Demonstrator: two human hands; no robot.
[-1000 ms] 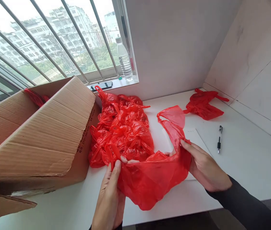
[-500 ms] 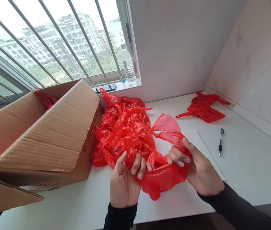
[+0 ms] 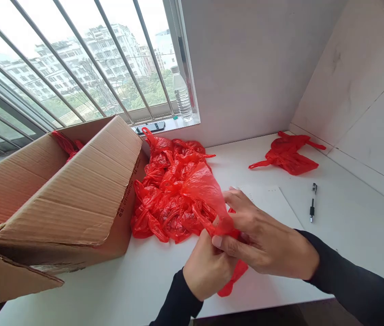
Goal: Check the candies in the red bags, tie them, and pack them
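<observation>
A thin red plastic bag (image 3: 206, 185) is bunched between my two hands, with its loose top fanned out up and to the left and a lower part hanging below them. My left hand (image 3: 210, 265) is closed around the gathered bag. Over it, my right hand (image 3: 260, 237) pinches the bag between thumb and fingers, and the two hands touch. Just behind them lies a heap of crumpled, knotted red bags (image 3: 164, 190) on the white table (image 3: 99, 294). Part of the held bag is hidden by my fingers.
On the left stands an open cardboard box (image 3: 76, 190) with red plastic inside. A separate red bag (image 3: 290, 151) lies at the back right, near a pen (image 3: 313, 203). White paper (image 3: 269, 199) is beside my right hand. A bottle (image 3: 182, 97) and phone (image 3: 151, 127) rest on the sill.
My hands were apart with the bag spread between them; now they are together and the bag is gathered. My right hand moved left over my left hand, and the bag's top swung left.
</observation>
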